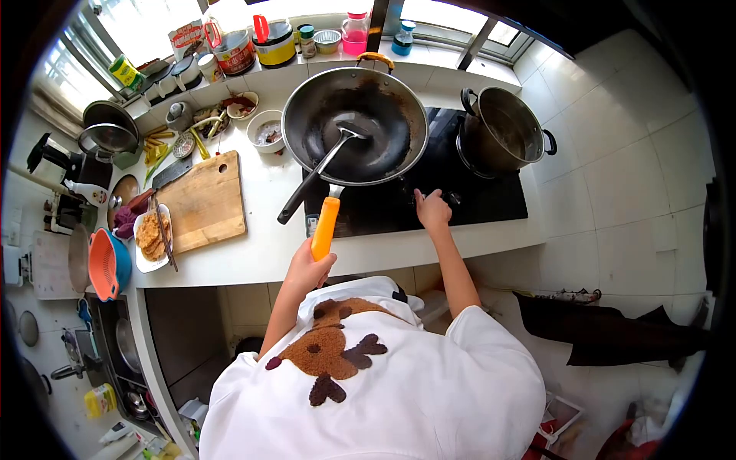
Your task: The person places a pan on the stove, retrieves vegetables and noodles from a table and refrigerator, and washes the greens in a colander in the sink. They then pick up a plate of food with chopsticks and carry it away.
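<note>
My left hand [310,270] is wrapped round the orange handle [326,228] of a large dark wok [391,107], which is over the left part of the black glass hob [491,201]. A spatula [326,165] with a black grip leans in the wok, its blade on the bottom and its grip over the near left rim. My right hand [434,208] is at the hob's front part beside a dark knob [452,198], fingers bent together; what they hold, if anything, is hidden. A deep pot [502,126] with two black handles sits on the right burner.
Left of the hob lie a wooden cutting board [203,203], a cleaver [172,173] and a plate of fried food [153,236] with chopsticks. A white bowl [266,132] stands beside the wok. Jars and containers line the window sill [307,69]. Colanders [107,264] stand far left.
</note>
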Demonstrator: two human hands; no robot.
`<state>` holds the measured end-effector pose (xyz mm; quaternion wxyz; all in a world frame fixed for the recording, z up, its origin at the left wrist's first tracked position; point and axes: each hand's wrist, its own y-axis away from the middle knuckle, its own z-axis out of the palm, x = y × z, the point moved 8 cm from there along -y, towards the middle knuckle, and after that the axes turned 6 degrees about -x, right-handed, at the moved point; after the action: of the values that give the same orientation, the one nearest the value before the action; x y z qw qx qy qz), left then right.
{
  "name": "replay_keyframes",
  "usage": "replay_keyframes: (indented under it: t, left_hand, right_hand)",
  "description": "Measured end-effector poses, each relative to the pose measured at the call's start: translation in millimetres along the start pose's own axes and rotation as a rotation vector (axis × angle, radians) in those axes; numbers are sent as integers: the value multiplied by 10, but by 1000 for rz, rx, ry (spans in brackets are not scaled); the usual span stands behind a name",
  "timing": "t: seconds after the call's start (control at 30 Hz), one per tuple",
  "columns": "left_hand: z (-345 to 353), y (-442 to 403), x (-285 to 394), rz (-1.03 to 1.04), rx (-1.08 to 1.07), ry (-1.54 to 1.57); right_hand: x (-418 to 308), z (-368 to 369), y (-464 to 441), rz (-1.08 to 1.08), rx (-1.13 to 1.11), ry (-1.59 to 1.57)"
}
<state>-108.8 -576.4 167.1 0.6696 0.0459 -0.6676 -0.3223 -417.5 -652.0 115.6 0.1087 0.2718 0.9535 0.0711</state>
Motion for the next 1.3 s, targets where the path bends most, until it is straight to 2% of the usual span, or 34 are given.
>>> replay_keyframes:
  t: [0.03,0.13,0.2,0.33,0.4,0.43,0.5,0.53,0.6,0.73,0.9,1.03,1.3]
  left_hand:
    - [5,11,-8,-7,-1,3]
    - [-18,33,7,1,46,38]
    - [-17,39,14,-4,44,22]
    - [-13,40,43,-30,20,-60]
    - [-4,62,90,-51,22,-79]
    - [2,64,109,-63,20,-98]
    - [13,58,104,-75,23,-104]
    - [17,68,91,-81,22,-113]
    - [10,73,92,-103,31,-106]
    - [20,80,54,-117,50,-39]
    - [12,87,70,-121,64,-79]
    - [22,92,57,-98,66,-27]
    - [34,72,63,-94,48,1]
  right_hand:
    - [53,19,-91,23,74,39]
    - [88,380,-334,19,-14,165]
    - [64,475,-386,14,95,264]
    - [77,619,-479,84,169,391]
    - [25,542,-395,-50,386,420]
    - [62,556,-408,-52,378,420]
    - [13,552,-408,-253,390,376]
    - [50,551,-406,-258,377,380]
    - [-50,511,-351,-477,415,406]
    - [-116,442,-336,-612,353,477]
    - [-166,388,-276,-917,243,413]
    - [-207,397,-283,-1030,159,476]
    - [-241,368,-225,-1196,260,590]
